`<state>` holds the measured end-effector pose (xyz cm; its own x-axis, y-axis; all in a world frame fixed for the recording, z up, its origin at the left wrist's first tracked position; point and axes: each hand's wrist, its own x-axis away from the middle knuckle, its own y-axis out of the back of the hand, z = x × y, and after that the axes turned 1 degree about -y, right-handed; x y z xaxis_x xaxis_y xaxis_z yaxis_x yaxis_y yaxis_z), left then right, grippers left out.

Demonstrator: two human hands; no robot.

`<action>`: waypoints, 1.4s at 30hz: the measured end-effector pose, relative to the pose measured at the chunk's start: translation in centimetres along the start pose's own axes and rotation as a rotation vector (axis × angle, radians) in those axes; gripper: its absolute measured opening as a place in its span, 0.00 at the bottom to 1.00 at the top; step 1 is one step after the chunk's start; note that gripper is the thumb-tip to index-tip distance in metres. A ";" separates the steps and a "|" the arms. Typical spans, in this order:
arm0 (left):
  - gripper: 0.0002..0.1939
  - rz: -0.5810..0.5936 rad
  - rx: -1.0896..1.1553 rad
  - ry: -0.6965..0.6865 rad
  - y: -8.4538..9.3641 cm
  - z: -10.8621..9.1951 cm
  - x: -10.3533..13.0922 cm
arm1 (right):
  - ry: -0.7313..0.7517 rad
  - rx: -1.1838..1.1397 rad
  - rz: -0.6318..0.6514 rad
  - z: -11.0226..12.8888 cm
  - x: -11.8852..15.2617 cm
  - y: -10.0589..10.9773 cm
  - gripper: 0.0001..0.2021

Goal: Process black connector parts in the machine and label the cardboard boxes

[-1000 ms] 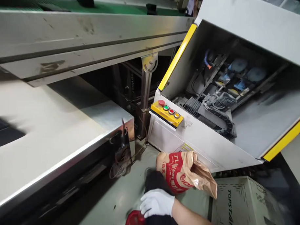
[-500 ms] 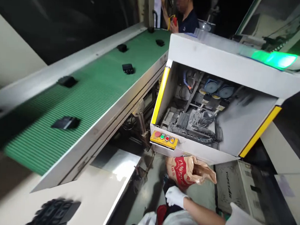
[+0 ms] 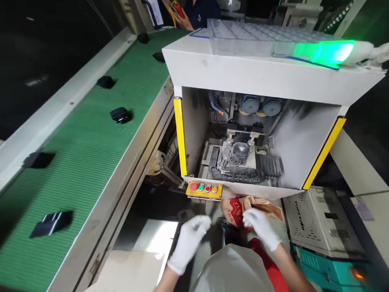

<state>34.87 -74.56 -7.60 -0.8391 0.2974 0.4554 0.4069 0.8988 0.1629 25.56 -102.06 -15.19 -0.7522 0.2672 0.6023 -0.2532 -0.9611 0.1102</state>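
My left hand (image 3: 190,241), in a white glove, is held in the air left of my lap, below the yellow button box (image 3: 204,190). Its fingers are curled in and nothing shows in them. My right hand (image 3: 262,228), gloved alike, hovers in front of the brown paper bag (image 3: 233,210) and partly covers it. Those fingers are bent too, with no object visible. Ahead of both hands stands a white machine cabinet (image 3: 257,73) with an open front. Inside are two round grey discs (image 3: 250,106) and, below them, a fixture (image 3: 240,152) with two small black parts (image 3: 257,127).
To the left runs a green conveyor belt (image 3: 95,138) carrying several black parts (image 3: 120,115). A green lamp (image 3: 333,52) glows on the cabinet beside clear plastic trays (image 3: 246,37). A grey TOPSTAR unit (image 3: 322,223) stands at right. Another person (image 3: 204,10) holds something red behind the belt.
My view has swung left and faces the cabinet squarely. Both hands have risen from my lap and moved apart. The pale table's black parts have left view.
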 end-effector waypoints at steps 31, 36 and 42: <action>0.15 0.374 0.198 -0.345 -8.1 -22.3 -35.4 | 0.632 -0.207 -0.097 27.6 -24.4 8.9 0.10; 0.08 0.330 0.135 -0.368 -8.5 -23.0 -35.0 | 0.638 -0.119 -0.105 27.9 -24.2 9.1 0.08; 0.07 0.275 0.170 -0.366 -8.6 -23.3 -34.7 | 0.601 -0.161 -0.120 28.1 -23.7 8.9 0.08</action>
<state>68.91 -100.13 -4.40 -0.7928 0.5977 0.1191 0.5925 0.8017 -0.0792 58.26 -118.92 -6.24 -0.9114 0.4097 0.0385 -0.4100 -0.9121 0.0005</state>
